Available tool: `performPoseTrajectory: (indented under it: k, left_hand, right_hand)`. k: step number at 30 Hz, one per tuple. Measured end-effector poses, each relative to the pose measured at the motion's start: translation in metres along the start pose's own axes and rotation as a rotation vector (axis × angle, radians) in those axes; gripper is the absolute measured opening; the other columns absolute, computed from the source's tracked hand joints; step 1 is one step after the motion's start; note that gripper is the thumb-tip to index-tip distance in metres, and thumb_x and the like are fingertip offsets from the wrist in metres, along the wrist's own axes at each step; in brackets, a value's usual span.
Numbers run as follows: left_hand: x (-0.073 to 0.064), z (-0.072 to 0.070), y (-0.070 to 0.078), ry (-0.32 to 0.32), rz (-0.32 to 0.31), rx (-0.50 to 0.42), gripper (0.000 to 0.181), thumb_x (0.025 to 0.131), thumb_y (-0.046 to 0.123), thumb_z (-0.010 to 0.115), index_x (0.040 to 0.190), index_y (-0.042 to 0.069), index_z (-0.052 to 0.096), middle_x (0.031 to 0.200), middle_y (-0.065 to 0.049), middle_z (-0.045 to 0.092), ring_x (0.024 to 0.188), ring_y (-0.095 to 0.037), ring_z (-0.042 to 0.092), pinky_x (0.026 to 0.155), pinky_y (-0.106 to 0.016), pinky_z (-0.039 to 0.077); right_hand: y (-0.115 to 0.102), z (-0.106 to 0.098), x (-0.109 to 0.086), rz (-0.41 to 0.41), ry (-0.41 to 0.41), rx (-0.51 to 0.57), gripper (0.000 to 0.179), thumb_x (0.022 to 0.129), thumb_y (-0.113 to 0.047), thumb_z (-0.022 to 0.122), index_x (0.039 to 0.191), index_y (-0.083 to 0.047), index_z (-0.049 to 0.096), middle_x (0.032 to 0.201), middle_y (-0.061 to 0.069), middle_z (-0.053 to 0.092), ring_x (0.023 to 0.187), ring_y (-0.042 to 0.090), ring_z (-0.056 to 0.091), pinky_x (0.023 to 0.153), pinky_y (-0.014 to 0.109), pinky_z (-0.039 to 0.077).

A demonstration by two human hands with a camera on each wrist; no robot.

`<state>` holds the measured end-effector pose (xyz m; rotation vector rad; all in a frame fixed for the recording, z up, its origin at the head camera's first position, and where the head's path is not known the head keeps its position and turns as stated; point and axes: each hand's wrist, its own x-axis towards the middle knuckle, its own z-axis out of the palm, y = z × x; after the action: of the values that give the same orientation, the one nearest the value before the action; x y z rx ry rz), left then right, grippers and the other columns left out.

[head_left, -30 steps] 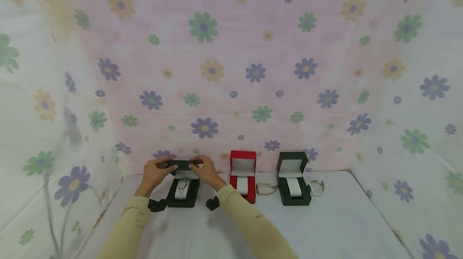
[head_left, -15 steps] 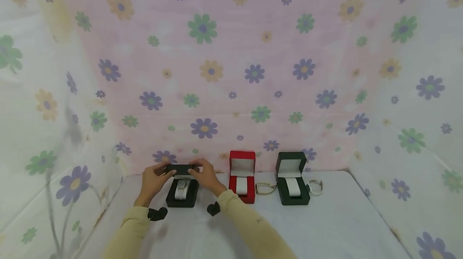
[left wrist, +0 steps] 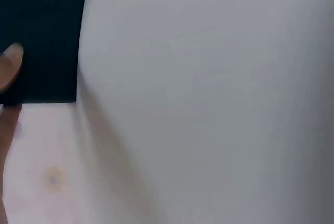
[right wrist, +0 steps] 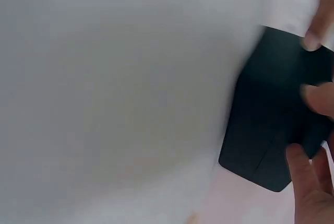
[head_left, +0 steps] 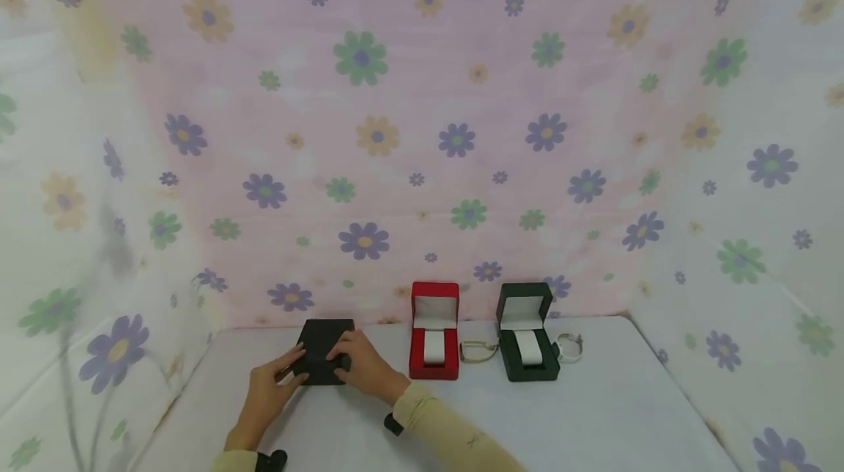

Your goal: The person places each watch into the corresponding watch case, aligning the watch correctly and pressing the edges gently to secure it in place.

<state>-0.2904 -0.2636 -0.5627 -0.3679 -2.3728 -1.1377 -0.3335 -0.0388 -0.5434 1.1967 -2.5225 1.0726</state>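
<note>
A dark watch box (head_left: 319, 340) lies on the white table at the left with its lid down, so nothing inside it shows. My left hand (head_left: 267, 393) grips its left side, thumb by the near corner and fingers along the edge. In the left wrist view, the thumb (left wrist: 9, 67) presses on the dark box (left wrist: 44, 31). My right hand (head_left: 371, 365) holds the right side, its fingers on the lid and the thumb near the front edge. Fingers of both hands appear around the box (right wrist: 261, 119) in the right wrist view.
To the right stand a red watch box (head_left: 417, 358) and a dark green watch box (head_left: 546, 373), both with raised lids and white cushions. A gold watch (head_left: 476, 361) lies between them, and a pale watch (head_left: 580, 348) at the far right. Flowered cloth (head_left: 395, 164) hangs behind.
The dark box's lid has come down over the wristwatch inside. Both hands have moved from the raised lid nearer to me, down to the box's sides. The head view has shifted slightly.
</note>
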Motion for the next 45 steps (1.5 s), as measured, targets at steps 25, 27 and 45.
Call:
performPoseTrajectory:
  k: [25,27,45]
  left_hand:
    - [-0.014,0.005,0.011,-0.102,0.134,0.334,0.056,0.073,-0.018,0.078,0.127,-0.015,0.062,0.138,-0.028,0.059,0.116,-0.047,0.063,0.091,-0.052,0.056]
    - [-0.015,0.003,0.017,-0.187,0.066,0.358,0.061,0.078,-0.013,0.076,0.135,-0.015,0.055,0.146,-0.029,0.05,0.125,-0.049,0.057,0.098,-0.057,0.051]
    - [-0.03,0.008,0.066,-0.103,0.119,0.191,0.056,0.076,-0.009,0.082,0.129,-0.004,0.066,0.141,-0.024,0.058,0.132,-0.051,0.05,0.102,-0.067,0.043]
  right_hand:
    - [-0.009,0.014,-0.024,-0.035,0.038,-0.194,0.038,0.089,-0.005,0.077,0.125,-0.012,0.068,0.126,0.001,0.062,0.12,0.011,0.057,0.105,0.018,0.047]
    - [-0.013,0.009,-0.028,-0.019,-0.023,-0.217,0.045,0.09,-0.007,0.076,0.134,-0.011,0.064,0.137,0.003,0.06,0.131,0.014,0.054,0.11,0.023,0.045]
    - [-0.048,-0.06,-0.083,0.137,-0.398,-0.011,0.043,0.099,-0.024,0.067,0.139,-0.01,0.061,0.139,-0.002,0.062,0.128,0.009,0.054,0.108,0.027,0.047]
